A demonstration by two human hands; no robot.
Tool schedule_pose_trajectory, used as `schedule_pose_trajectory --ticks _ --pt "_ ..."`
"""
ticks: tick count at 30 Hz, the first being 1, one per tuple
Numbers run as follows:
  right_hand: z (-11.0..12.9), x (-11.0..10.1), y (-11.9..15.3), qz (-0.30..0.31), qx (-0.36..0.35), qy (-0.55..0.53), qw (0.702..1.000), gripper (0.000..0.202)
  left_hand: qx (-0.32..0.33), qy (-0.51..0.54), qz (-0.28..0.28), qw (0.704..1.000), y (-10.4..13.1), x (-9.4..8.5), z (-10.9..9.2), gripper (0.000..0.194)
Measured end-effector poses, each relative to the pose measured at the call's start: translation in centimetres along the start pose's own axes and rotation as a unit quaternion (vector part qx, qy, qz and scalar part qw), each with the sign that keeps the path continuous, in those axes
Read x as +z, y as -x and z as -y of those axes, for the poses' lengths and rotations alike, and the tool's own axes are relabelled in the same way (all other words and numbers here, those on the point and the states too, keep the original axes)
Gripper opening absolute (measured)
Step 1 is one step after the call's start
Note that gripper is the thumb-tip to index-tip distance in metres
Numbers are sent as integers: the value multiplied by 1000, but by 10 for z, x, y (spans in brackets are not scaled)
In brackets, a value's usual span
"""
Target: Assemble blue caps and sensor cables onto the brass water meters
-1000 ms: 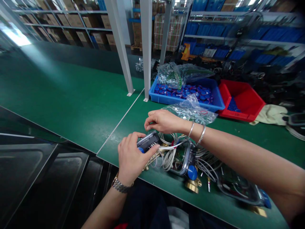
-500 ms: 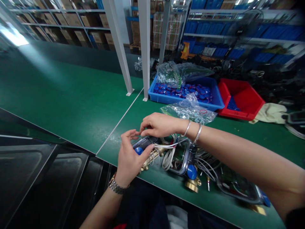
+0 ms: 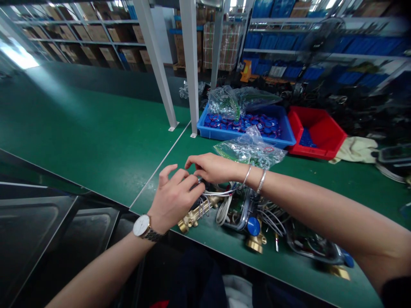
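My left hand (image 3: 175, 193) is palm down over a brass meter body (image 3: 194, 215), its bent fingers spread apart at the dark housing. Whether its fingertips touch the housing cannot be told. Just right of it, my right hand (image 3: 214, 168) arches above the same unit, with thumb and forefinger apart and nothing visible between them. White cables (image 3: 221, 193) run below this hand to a clear-cased unit (image 3: 239, 216). That unit's blue round cap (image 3: 253, 226) sits over a brass fitting (image 3: 256, 243).
Behind my hands are a clear plastic bag (image 3: 252, 149) of small parts and a blue tray (image 3: 244, 136) of blue discs. A red bin (image 3: 321, 137) and pale cloth (image 3: 356, 147) lie to the right. Grey posts (image 3: 192, 85) rise from the green table (image 3: 128, 145).
My left hand has turned palm down and its fingers now cover the blue cap of the nearest unit. My right forefinger has stretched out leftward. The view has shifted slightly.
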State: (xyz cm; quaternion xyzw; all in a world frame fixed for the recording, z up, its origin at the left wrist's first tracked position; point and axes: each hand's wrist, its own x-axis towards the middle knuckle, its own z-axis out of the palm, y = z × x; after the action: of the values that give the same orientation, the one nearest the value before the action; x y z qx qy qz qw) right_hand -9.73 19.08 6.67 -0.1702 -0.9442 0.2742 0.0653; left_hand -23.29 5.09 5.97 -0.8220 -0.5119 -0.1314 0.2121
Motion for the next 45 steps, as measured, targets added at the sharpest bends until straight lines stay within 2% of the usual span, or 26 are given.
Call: schedule_pose_trajectory --ticks 3,5,9,11,13,17,20,24,28,31,33,35,37,40,42,45 --pt "-2 -6 3 -1 -14 -3 1000 27 31 -28 -2 999 -3 -1 0 15" --pt "-5 -15 9 -3 -16 2 1000 24 10 -20 -3 1000 -1 -1 -2 12" --pt "-9 -33 29 10 7 -10 1000 32 -129 91 -8 987 7 1 -6 8" --pt "-10 -34 38 18 19 -33 999 28 -192 152 -19 969 11 3 -8 9" --pt "-10 -27 44 18 46 -50 998 22 -221 185 -30 957 14 6 -11 10" --pt "-23 -14 48 0 95 -25 995 6 -194 194 -34 961 20 5 -19 9" --pt "-38 -16 51 2 104 -28 994 2 -207 214 -41 954 24 0 -24 11" --pt "-54 -19 55 0 108 -33 994 2 -238 257 -47 936 26 -2 -23 13" --pt "-67 -17 55 -22 128 -18 991 13 -236 257 -48 936 20 5 -23 10" --pt "-70 -24 55 -32 146 -52 987 9 -239 257 -50 935 18 10 -24 9" --pt "-66 -33 57 -31 152 -91 984 6 -237 274 -53 930 18 9 -23 9" --pt "-56 -41 60 -31 159 -174 971 13 -232 319 -58 917 19 7 -21 10" --pt "-42 -43 64 -35 157 -284 945 18 -210 383 -51 898 20 3 -21 10" --pt "-19 -33 66 -44 138 -403 904 18 -190 470 -23 861 23 -2 -27 11" --pt "-7 -21 66 -60 135 -431 890 15 -218 493 -27 842 26 -3 -33 11" --pt "5 -6 67 -78 155 -468 866 15 -309 507 -56 802 28 1 -41 9"
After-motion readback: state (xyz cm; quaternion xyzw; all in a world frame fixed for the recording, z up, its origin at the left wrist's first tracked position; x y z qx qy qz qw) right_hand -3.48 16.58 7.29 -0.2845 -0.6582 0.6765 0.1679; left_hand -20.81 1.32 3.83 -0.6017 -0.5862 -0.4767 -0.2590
